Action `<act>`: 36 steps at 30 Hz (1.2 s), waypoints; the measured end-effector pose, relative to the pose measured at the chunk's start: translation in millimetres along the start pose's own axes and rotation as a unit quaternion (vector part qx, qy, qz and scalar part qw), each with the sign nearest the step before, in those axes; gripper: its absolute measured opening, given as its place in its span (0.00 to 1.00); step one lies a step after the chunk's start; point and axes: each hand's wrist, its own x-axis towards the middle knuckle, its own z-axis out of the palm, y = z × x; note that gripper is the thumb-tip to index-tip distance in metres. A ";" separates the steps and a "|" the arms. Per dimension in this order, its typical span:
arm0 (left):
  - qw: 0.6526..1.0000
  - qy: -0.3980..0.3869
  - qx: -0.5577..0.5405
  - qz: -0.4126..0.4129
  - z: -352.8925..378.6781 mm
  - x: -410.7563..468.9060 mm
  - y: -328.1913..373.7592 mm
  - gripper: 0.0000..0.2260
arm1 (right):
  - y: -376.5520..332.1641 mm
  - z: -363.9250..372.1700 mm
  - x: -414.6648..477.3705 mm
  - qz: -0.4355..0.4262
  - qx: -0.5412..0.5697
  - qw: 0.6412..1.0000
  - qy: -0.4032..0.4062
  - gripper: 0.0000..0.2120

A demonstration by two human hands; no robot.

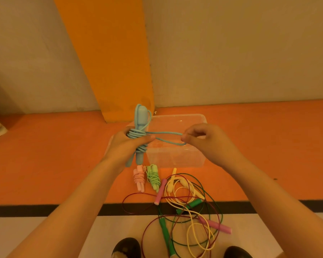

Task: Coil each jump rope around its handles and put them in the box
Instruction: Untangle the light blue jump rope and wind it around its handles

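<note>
My left hand (126,144) grips a blue jump rope (139,127) by its two handles, held upright, with several turns of cord wound round them. My right hand (199,139) pinches the loose loop of the blue cord, stretched to the right over the clear plastic box (177,159) on the orange floor. In front of the box lie a coiled pink rope (139,178) and a coiled green rope (153,177). A tangle of uncoiled ropes, namely yellow (177,185), dark green (164,231) and dark red with pink handles (160,191), lies nearer to me.
An orange pillar (116,71) and a beige wall stand behind the box. A black stripe (45,209) crosses the floor between the orange part and a white part. My two dark shoes (126,247) show at the bottom edge.
</note>
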 end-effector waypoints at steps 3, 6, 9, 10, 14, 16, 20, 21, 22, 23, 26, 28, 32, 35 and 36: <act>0.998 -0.003 0.064 0.023 3.9 -1.4 -3.9 0.12 | -2.7 2.6 -0.4 0.004 0.050 0.999 0.012 0.08; 0.992 -0.005 0.117 0.040 8.3 -0.5 -8.3 0.16 | -7.0 4.2 -1.1 0.028 0.157 0.987 -0.002 0.08; 0.992 -0.010 0.117 0.044 12.8 0.1 -10.3 0.16 | -12.0 3.7 -1.9 0.040 0.274 0.960 -0.040 0.06; 0.991 -0.014 0.122 0.045 14.2 -0.2 -10.6 0.17 | -13.1 3.5 -2.3 0.037 0.295 0.953 -0.057 0.04; 0.983 -0.022 0.170 0.065 21.6 0.2 -15.7 0.17 | -13.7 5.5 -4.2 0.013 0.290 0.953 -0.089 0.09; 0.981 -0.023 0.181 0.068 25.8 -0.7 -18.7 0.18 | -14.0 7.5 -4.6 0.010 0.292 0.953 -0.081 0.09; 0.978 -0.038 0.191 0.070 33.4 -5.0 -19.4 0.18 | -14.5 11.4 -3.8 -0.004 0.308 0.951 -0.027 0.11; 0.977 -0.040 0.196 0.073 35.8 -6.7 -18.0 0.18 | -14.6 12.2 -3.6 -0.012 0.301 0.953 -0.005 0.12; 0.977 -0.044 0.197 0.075 37.9 -8.6 -16.2 0.17 | -14.5 13.0 -3.3 -0.020 0.292 0.956 0.016 0.13; 0.977 -0.049 0.195 0.076 40.2 -10.0 -14.5 0.17 | -14.3 13.6 -3.2 -0.027 0.285 0.958 0.032 0.13; 0.977 -0.053 0.193 0.077 43.0 -12.2 -11.1 0.16 | -15.5 15.0 -2.6 -0.044 0.283 0.957 0.047 0.13; 0.977 -0.050 0.194 0.075 43.3 -13.0 -9.7 0.16 | -15.9 16.2 -2.2 -0.047 0.280 0.958 0.047 0.14; 0.976 -0.050 0.194 0.083 47.4 -18.1 -8.0 0.16 | -13.9 17.3 -1.2 -0.043 0.268 0.961 0.058 0.15; 0.979 -0.065 0.166 0.097 50.7 -23.7 -6.3 0.15 | -13.9 15.7 -0.7 -0.055 0.283 0.955 0.075 0.15; 0.980 -0.067 0.158 0.100 51.2 -25.4 -5.6 0.14 | -13.6 14.5 0.0 -0.058 0.282 0.955 0.078 0.15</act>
